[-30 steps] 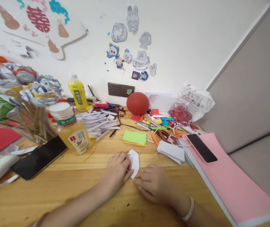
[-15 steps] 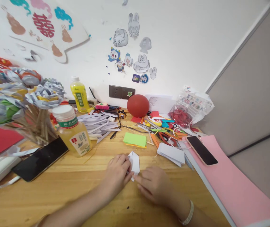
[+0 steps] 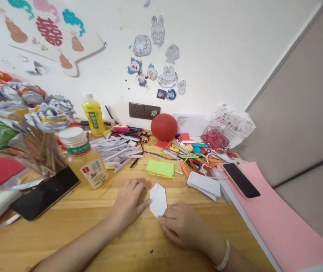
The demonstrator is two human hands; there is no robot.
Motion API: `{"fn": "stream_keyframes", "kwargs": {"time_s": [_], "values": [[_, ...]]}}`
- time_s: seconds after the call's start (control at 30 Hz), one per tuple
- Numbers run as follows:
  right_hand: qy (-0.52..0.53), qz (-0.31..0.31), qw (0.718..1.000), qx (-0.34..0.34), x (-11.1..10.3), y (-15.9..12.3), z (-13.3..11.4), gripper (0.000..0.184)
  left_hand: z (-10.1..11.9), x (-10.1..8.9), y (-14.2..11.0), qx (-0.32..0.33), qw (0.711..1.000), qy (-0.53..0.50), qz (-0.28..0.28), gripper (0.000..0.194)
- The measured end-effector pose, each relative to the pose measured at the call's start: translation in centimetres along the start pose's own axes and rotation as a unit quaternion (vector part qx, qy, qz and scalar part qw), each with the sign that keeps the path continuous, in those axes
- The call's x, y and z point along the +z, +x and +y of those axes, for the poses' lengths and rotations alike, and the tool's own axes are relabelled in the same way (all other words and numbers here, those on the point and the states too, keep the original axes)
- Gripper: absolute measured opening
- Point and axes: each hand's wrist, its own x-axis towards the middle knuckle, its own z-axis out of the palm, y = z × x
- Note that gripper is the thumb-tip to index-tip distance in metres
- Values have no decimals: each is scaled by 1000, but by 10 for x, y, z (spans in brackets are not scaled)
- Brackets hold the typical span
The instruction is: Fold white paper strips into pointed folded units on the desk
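Fingers (image 3: 140,185) apart on one side, curled on the other, paper (image 3: 158,200) between

On the left hand (image 3: 129,202) the fingers bend loosely, and the thumb (image 3: 144,206) stands away from them with its tip at the paper's left edge. The right hand (image 3: 182,224) has its fingers curled together, one tip at the paper's lower right edge; whether they pinch it or merely press, I can't tell. The paper, folded to a long six-sided shape, lies on the table (image 3: 133,245) between the hands. A pale bracelet (image 3: 223,257) circles the right wrist.

Just beyond are green slips (image 3: 160,167), with white slips (image 3: 203,185) off to the right (their edges don't quite line up). Farther right, a phone (image 3: 241,180) rests on pink sheets (image 3: 280,215). To the left, a white-capped bottle (image 3: 84,162) stands beside a black slab (image 3: 46,192). Toward the wall (image 3: 220,56) lie paper strips (image 3: 116,149) and a red ball (image 3: 164,127).
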Motion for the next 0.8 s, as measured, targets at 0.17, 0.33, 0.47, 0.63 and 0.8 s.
{"fn": "stream_keyframes", "kwargs": {"time_s": [0.17, 0.33, 0.47, 0.63, 0.8], "values": [[30, 1, 1000, 6, -10, -5, 16, 18, -10, -5, 1, 182, 982, 11, -54, 36], [32, 6, 999, 39, -15, -7, 30, 15, -9, -9, -1, 256, 965, 36, -50, 31], [24, 12, 997, 74, -10, -5, 31, 10, -5, -11, -5, 297, 954, 38, -8, 25], [-24, 27, 999, 39, -4, -2, 29, 6, -3, -12, -8, 292, 953, 77, -4, 24], [-37, 35, 998, 26, -1, 0, 28, 8, -1, -16, -6, 270, 961, 57, -15, 27]]}}
